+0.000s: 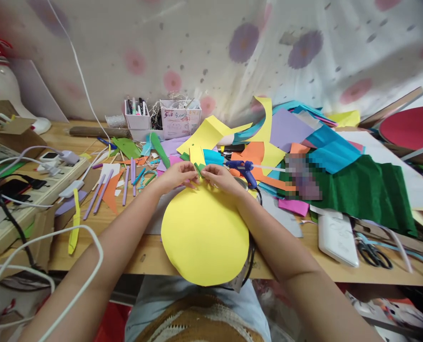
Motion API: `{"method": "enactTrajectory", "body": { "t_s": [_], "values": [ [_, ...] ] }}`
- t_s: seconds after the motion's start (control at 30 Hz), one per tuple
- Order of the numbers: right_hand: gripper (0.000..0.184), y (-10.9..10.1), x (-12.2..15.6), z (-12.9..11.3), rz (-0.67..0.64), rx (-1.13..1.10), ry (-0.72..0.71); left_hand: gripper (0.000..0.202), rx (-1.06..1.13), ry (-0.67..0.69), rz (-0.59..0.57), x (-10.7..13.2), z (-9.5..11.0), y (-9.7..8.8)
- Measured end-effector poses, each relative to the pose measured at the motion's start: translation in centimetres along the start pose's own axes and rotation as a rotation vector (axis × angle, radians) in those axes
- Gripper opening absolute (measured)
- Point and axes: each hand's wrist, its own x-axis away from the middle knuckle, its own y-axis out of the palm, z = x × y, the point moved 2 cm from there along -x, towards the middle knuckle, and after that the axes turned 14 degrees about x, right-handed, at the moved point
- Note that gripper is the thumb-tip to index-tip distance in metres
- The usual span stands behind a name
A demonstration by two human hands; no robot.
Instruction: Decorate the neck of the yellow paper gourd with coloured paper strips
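Note:
A large yellow paper circle (204, 237) lies on the wooden table (143, 256) and hangs over its front edge. At the circle's far edge my left hand (177, 175) and my right hand (220, 178) meet, fingers pinched together on a small green paper piece (199, 168). Both hands rest on the yellow paper. A small yellow scrap (197, 154) lies just behind the fingers.
A blue glue gun (245, 169) lies right of my hands. Coloured paper sheets (289, 137) and green felt (361, 190) pile at the right. Scissors (373, 254) and a white box (337, 240) sit front right. Purple paper sticks (99, 192), a power strip (29, 190) and cables lie left; pen holders (137, 116) stand behind.

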Motion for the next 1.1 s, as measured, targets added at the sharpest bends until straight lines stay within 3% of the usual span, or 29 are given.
{"method": "enactTrajectory", "body": {
  "t_s": [0.13,0.53,0.83,0.93,1.1],
  "values": [
    [0.03,0.1,-0.1,0.3,-0.009,-0.004,0.047,0.026,0.047,0.043,0.078,-0.1,-0.4,-0.7],
    [0.027,0.1,0.2,-0.1,-0.017,0.001,0.047,0.029,-0.017,0.015,0.047,-0.2,-0.9,-1.1],
    [0.025,0.2,0.4,-0.4,-0.022,0.109,-0.006,0.019,0.07,0.066,0.094,0.1,-1.5,-1.0],
    [0.023,-0.2,0.7,-0.7,0.04,0.205,-0.04,0.013,0.169,0.14,0.177,0.2,-1.0,-1.8],
    [0.02,-1.2,0.6,-1.7,0.069,0.421,-0.098,0.01,0.548,0.394,0.488,0.1,0.4,-5.6]
  ]
}}
